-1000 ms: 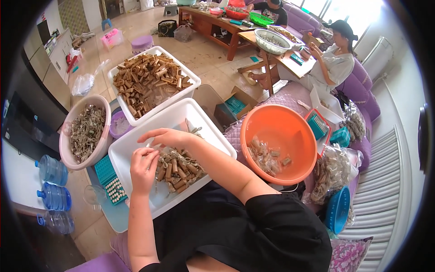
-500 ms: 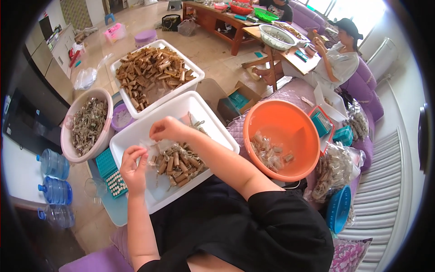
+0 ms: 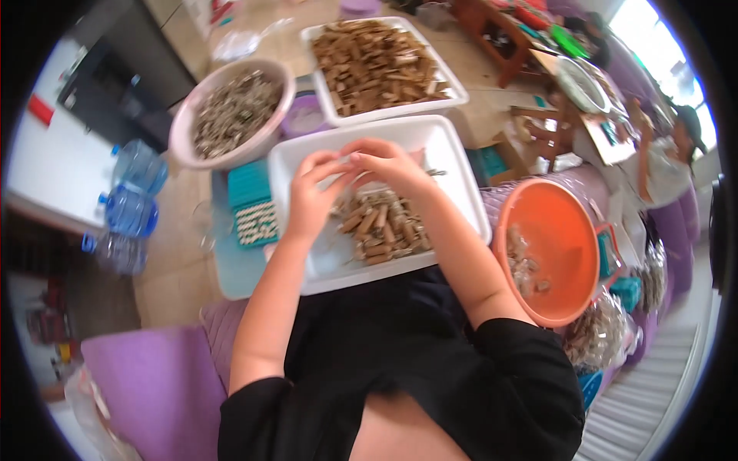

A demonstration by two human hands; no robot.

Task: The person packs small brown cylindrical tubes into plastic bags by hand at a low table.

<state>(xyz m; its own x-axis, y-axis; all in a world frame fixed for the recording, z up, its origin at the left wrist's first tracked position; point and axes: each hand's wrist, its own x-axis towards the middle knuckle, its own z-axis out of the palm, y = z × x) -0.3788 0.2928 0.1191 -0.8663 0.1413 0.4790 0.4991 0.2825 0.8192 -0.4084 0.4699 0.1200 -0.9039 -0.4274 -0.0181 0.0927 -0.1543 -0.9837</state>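
Above a white plastic tray (image 3: 461,180) on my lap, my left hand (image 3: 314,196) and my right hand (image 3: 393,167) meet with fingertips pinched together. Slight blur and the fingers themselves hide what lies between them; I cannot make it out. Below the hands, in the tray, is a heap of short brown rolls (image 3: 382,232) mixed with thin pale strands. Left of the tray, a teal box (image 3: 251,187) stands open, with rows of small white round-ended pieces (image 3: 257,224) in it.
A second white tray (image 3: 457,88) of brown pieces stands beyond. A pink basin (image 3: 184,138) of grey-green dried bits is at far left, an orange basin (image 3: 565,261) with clear-wrapped pieces at right. Blue water bottles (image 3: 132,211) stand left. A person (image 3: 665,169) sits at far right.
The view has swung, so the trays and basins sit further right and mostly higher. My hands were apart, the right one raised over the tray; now their fingertips are together.
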